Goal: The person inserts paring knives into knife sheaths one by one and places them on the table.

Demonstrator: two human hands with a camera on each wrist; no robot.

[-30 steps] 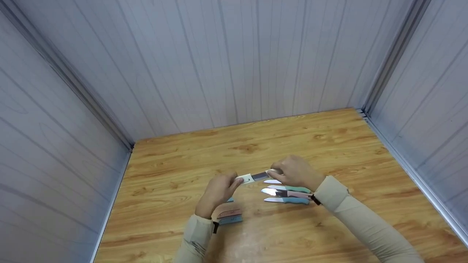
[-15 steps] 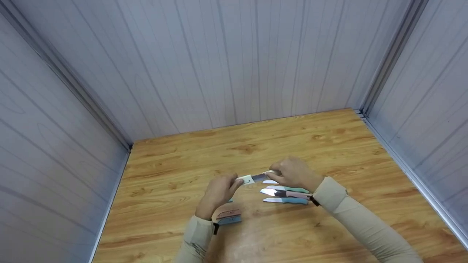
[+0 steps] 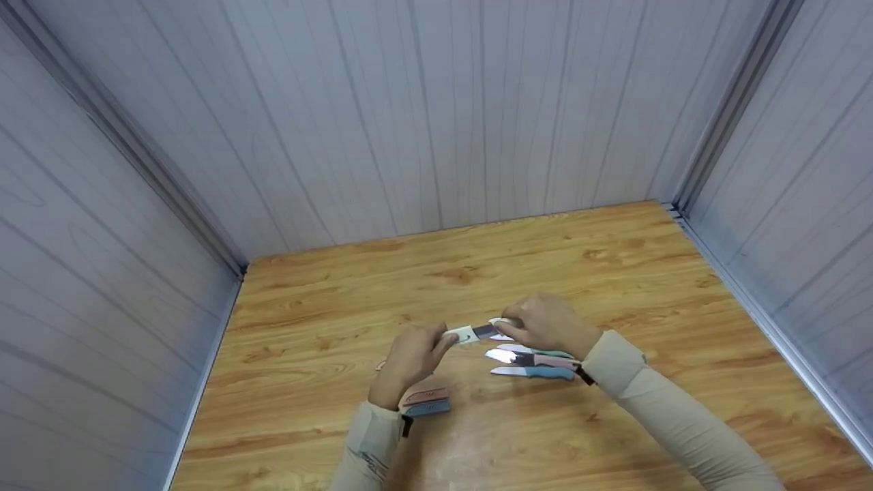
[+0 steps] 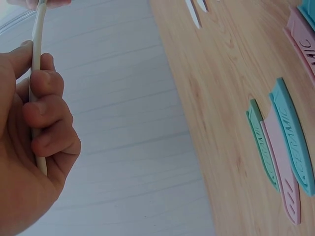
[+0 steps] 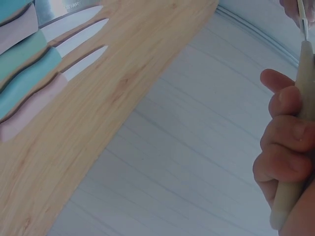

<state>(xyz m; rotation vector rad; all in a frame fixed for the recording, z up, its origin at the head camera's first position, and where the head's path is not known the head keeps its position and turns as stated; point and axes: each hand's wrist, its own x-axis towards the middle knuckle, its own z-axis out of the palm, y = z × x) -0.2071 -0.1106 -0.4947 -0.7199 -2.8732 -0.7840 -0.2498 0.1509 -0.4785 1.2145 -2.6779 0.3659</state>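
Observation:
My left hand [image 3: 412, 351] holds a white knife sheath [image 3: 465, 335], its thumb on top and fingers curled beneath. My right hand [image 3: 549, 324] grips the cream handle [image 5: 288, 196] of a knife. Between the two hands a short stretch of the knife's blade [image 3: 485, 331] shows, its tip end hidden inside the sheath. Both are held above the table. Below the right hand lie several bare knives, among them one with a pink handle [image 3: 556, 362] and one with a blue handle [image 3: 551, 373].
Near the left wrist lie a pink sheath [image 3: 426, 395] and a blue sheath [image 3: 428, 408]. The left wrist view shows more sheaths, including a green one [image 4: 262, 147]. Pale panel walls [image 3: 450, 116] enclose the wooden table [image 3: 341, 293] at the back and sides.
Less of the blade shows between sheath and handle than a second ago. The left hand has shifted slightly to the right; the right hand has hardly moved.

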